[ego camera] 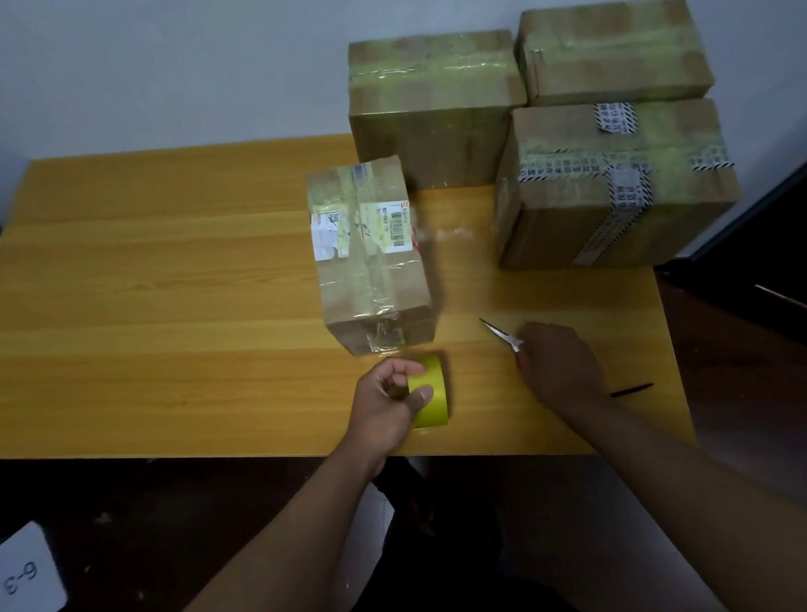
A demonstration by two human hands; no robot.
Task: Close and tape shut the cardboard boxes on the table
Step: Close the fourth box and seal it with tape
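Observation:
A small cardboard box [367, 254] with shipping labels and clear tape along its closed top stands near the table's middle. Just in front of it my left hand [390, 403] grips a yellow tape roll [432, 395]. To the right my right hand [558, 367] holds scissors [501, 334] low over the table, blades pointing away to the upper left. Three larger taped boxes sit at the back right: one at the wall [435, 104], one in the corner [612, 53], one nearer with striped tape [612, 183].
The wooden table [157, 299] spreads to the left of the boxes. A thin dark pen-like object [631, 390] lies near the front right edge. On the dark floor at the lower left is a white card [23, 585] marked 6-3.

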